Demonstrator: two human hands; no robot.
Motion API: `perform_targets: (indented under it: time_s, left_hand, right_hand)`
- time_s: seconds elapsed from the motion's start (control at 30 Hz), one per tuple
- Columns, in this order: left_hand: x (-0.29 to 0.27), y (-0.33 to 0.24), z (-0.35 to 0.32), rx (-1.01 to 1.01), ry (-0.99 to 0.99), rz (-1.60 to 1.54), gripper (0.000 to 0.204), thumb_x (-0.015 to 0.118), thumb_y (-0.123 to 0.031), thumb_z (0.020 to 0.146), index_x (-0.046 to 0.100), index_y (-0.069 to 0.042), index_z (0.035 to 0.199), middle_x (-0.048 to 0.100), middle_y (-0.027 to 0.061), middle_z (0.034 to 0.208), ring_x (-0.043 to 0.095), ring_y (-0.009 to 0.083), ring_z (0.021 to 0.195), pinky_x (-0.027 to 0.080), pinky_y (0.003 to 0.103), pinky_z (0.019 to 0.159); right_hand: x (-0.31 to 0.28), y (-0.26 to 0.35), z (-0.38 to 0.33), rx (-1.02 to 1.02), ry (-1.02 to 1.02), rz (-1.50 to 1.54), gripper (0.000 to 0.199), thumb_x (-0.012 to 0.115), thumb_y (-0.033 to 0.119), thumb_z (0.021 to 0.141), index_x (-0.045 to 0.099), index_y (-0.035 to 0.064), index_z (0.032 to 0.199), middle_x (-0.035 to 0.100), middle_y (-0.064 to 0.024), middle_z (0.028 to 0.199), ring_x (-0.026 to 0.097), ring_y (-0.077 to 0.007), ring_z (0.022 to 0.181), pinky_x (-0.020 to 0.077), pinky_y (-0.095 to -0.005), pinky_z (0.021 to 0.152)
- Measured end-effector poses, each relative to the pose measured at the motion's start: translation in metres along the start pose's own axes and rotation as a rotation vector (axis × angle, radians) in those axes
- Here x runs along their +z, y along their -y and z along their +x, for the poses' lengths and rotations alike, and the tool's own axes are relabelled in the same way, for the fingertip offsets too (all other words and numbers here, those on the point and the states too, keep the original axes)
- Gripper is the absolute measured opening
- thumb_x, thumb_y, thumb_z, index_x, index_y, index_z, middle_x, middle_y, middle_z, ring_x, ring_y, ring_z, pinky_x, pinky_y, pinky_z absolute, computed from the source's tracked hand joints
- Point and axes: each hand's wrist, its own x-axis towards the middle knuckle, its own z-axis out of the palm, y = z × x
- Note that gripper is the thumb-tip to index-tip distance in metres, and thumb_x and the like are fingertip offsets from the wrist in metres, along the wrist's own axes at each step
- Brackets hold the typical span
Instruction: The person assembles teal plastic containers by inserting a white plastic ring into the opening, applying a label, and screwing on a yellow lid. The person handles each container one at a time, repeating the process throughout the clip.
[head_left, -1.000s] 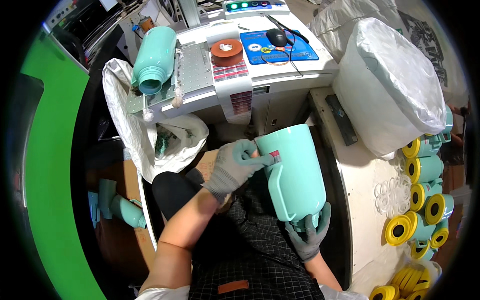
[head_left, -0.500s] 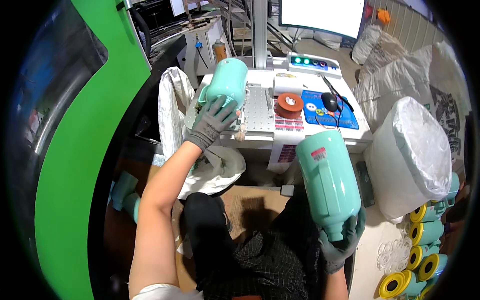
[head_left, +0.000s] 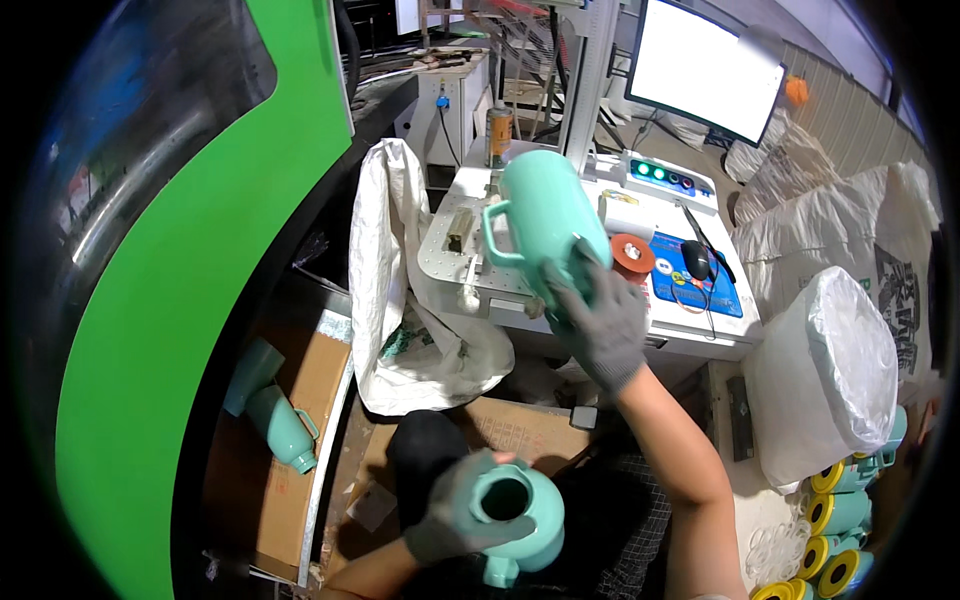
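My left hand [head_left: 447, 512], in a grey glove, is closed round the side of a mint-green plastic jug body [head_left: 545, 530] low over my lap. That jug's round mouth points up at me. My right hand [head_left: 605, 330], gloved alike, grips the lower end of another mint-green jug body [head_left: 555, 205], tilted above the white worktable [head_left: 520, 312]. Its closed end is up and its loop handle sticks out to the left. Under it lies a perforated metal plate [head_left: 440, 262] with a small metal fixture [head_left: 460, 228], partly hidden by the jug.
A white woven sack [head_left: 385, 300] stands left of the table, beside a green machine [head_left: 200, 220]. More jug bodies [head_left: 280, 425] lie in a carton lower left. At right are a white bag [head_left: 825, 370] and several yellow-rimmed jugs [head_left: 840, 515]. An orange tape roll [head_left: 632, 258] and mouse [head_left: 695, 260] sit on the table.
My left hand has left the plate and come down to my lap, now with a jug. My right hand has risen from the lower right to above the table, holding a jug. The view has shifted.
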Motion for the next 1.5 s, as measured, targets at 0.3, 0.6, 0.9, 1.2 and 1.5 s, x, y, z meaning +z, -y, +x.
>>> perform_targets:
  time_s: [0.3,0.6,0.9,1.2,1.5]
  left_hand:
    - [-0.015,0.013,-0.004,-0.044,0.068,0.053,0.073,0.094,-0.034,0.075,0.061,-0.004,0.132,0.067,0.0136,0.117,0.069,0.0286,0.105,0.055,0.04,0.094]
    - [-0.005,0.025,0.003,0.173,0.275,0.2,0.075,0.093,-0.027,0.072,0.056,-0.001,0.132,0.061,0.0191,0.123,0.063,0.0387,0.108,0.05,0.051,0.095]
    - [-0.031,0.031,0.014,-0.206,0.284,0.113,0.086,0.084,-0.029,0.064,0.053,0.003,0.138,0.056,0.0103,0.125,0.057,0.022,0.111,0.046,0.037,0.1]
    - [-0.012,0.01,0.039,-0.168,0.472,0.272,0.06,0.08,-0.02,0.091,0.051,0.003,0.138,0.057,0.0138,0.132,0.052,0.0253,0.12,0.043,0.042,0.106]
    - [-0.047,0.035,0.03,-0.36,-0.092,-0.134,0.052,0.065,-0.033,0.099,0.055,0.003,0.135,0.065,0.0156,0.122,0.062,0.0258,0.112,0.05,0.041,0.1]
  right_hand:
    - [0.117,0.028,0.06,-0.179,0.278,-0.172,0.05,0.061,0.018,0.092,0.06,0.0284,0.141,0.046,-0.0139,0.156,0.064,-0.0276,0.106,0.0507,-0.044,0.083]
    - [0.15,0.049,0.059,0.072,0.285,0.021,0.059,0.066,0.022,0.089,0.054,0.0149,0.146,0.049,-0.0163,0.149,0.06,-0.0377,0.104,0.0484,-0.0544,0.088]
    - [-0.079,0.036,-0.203,0.392,0.023,0.366,0.057,0.078,0.027,0.086,0.062,0.0109,0.138,0.059,-0.0182,0.14,0.062,-0.034,0.124,0.0515,-0.0466,0.102]
    - [-0.367,-0.015,-0.55,1.178,0.582,-1.203,0.061,0.071,0.022,0.083,0.057,0.011,0.141,0.06,-0.0129,0.121,0.059,-0.0307,0.111,0.0455,-0.0451,0.104]
    - [-0.398,-0.014,-0.521,0.976,0.32,-0.957,0.062,0.076,0.022,0.079,0.063,0.012,0.139,0.06,-0.0143,0.111,0.06,-0.0329,0.105,0.0458,-0.0505,0.101]
